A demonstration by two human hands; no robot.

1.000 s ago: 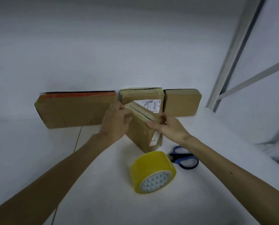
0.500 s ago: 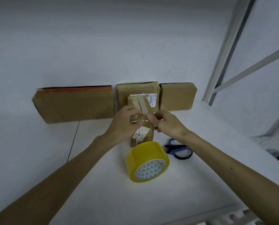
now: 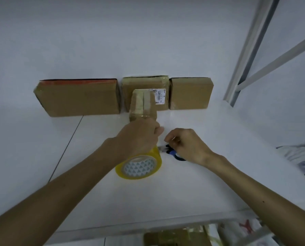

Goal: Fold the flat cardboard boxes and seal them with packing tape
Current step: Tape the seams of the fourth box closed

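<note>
A small taped cardboard box (image 3: 142, 105) lies on the white table (image 3: 192, 189), its long side pointing away from me. My left hand (image 3: 140, 137) grips its near end from above. To the right, my right hand (image 3: 185, 144) hovers off the box with fingers curled and nothing visible between them. It is just above the blue-handled scissors (image 3: 171, 152), which it partly hides. A yellow roll of packing tape (image 3: 139, 168) stands tilted on the table below my left hand.
Three closed boxes stand against the back wall: a long one with an orange top (image 3: 79, 99), a labelled one (image 3: 158, 82) behind the small box, and a plain one (image 3: 190, 94). A metal frame (image 3: 245, 50) rises at right. The table's front edge (image 3: 148, 226) is near me.
The small box has been turned and laid flat, pointing away from me. My left hand slid to its near end. My right hand left the box and drew back over the scissors.
</note>
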